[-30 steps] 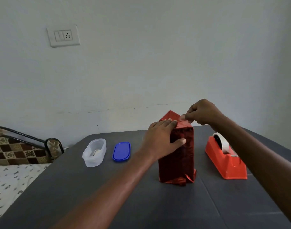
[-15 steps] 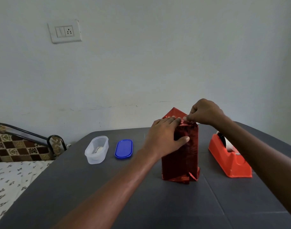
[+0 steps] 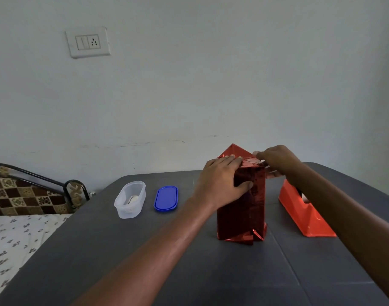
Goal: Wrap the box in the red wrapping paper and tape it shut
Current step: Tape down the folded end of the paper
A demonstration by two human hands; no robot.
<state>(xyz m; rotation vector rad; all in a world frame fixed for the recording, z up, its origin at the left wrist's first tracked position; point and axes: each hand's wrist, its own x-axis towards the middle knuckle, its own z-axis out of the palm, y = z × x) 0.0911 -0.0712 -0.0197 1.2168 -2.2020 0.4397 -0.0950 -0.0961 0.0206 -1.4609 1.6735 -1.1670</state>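
On dark bench (image 3: 211, 272), mid-surface: box (image 3: 242, 208) upright in glossy red wrapping paper (image 3: 233, 152), top flap peaked, unsealed. Left hand (image 3: 222, 182) grip clamped on box top edge. Right hand (image 3: 277, 159) grip pinching clear tape on top fold. Likely light, stiff inside; foil slick, crease-prone, so hold at edges. Right of box: orange tape dispenser (image 3: 304, 215). Left of box: blue lid (image 3: 166, 198), clear tub (image 3: 130, 199). No readable writing.

One red-wrapped box (image 3: 241, 208), one orange tape dispenser (image 3: 304, 215), one clear plastic container (image 3: 130, 199), one blue lid (image 3: 166, 198), two hands: the left hand (image 3: 220, 182) and the right hand (image 3: 277, 157), one table (image 3: 189, 272).
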